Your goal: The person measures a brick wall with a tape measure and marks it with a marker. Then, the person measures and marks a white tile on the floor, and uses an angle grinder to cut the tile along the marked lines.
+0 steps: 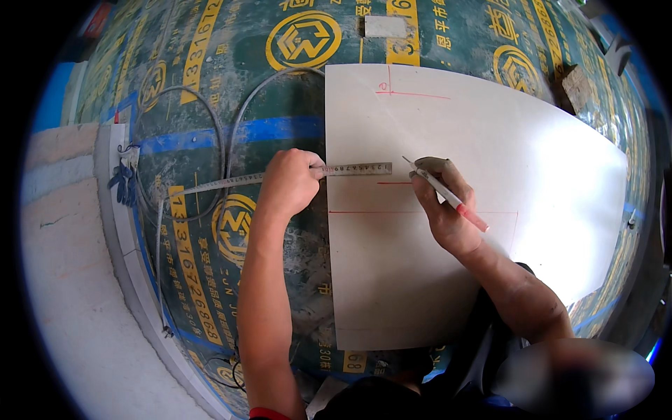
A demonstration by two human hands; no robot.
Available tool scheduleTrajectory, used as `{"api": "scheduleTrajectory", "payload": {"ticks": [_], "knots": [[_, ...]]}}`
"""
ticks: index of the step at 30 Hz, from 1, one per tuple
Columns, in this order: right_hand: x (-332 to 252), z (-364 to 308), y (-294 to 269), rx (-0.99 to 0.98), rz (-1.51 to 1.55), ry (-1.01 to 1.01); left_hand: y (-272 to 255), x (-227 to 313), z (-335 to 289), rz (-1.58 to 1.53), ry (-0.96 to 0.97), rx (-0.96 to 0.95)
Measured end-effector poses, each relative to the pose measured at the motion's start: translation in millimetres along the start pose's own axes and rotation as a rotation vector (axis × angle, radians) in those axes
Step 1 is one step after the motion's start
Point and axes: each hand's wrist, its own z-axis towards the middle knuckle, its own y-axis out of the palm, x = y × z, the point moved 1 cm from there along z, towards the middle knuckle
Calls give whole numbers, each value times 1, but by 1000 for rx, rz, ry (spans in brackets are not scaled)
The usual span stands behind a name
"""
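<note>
A large pale tile [406, 280] lies on the printed green floor sheeting, with thin red lines drawn on it. My left hand [292, 180] is closed on a metal carpenter's square [357, 169] at the tile's left edge. One end of the square's graduated blade rests on the tile; the rest runs left over the sheeting to a corner, where another leg turns toward me. In my right hand [448, 199] is a white and red marker [448, 194], gripped like a pen. Its tip points up and left, just right of the square's end, above a short red line.
A grey cable [222, 133] loops over the sheeting left of the tile. Dark blue gloves [127, 183] lie by the pale ledge [77, 245] at far left. A rough block [577, 89] sits at the tile's upper right edge, and a small white piece [385, 26] lies beyond it.
</note>
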Motion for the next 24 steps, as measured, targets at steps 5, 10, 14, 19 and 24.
{"api": "scheduleTrajectory", "payload": {"ticks": [5,10,14,19,24], "knots": [[1,-6,5,-25,-49,-30,1,2,0,14,5,17],[2,-7,6,-59,-93,5,0,6,-1,42,-11,6],[3,-8,7,-49,-119,-40,1,3,0,33,6,10],[2,-9,8,-54,-96,-26,3,-2,2,8,12,11],[3,-10,7,-70,-114,-30,1,-2,2,8,14,3]]}}
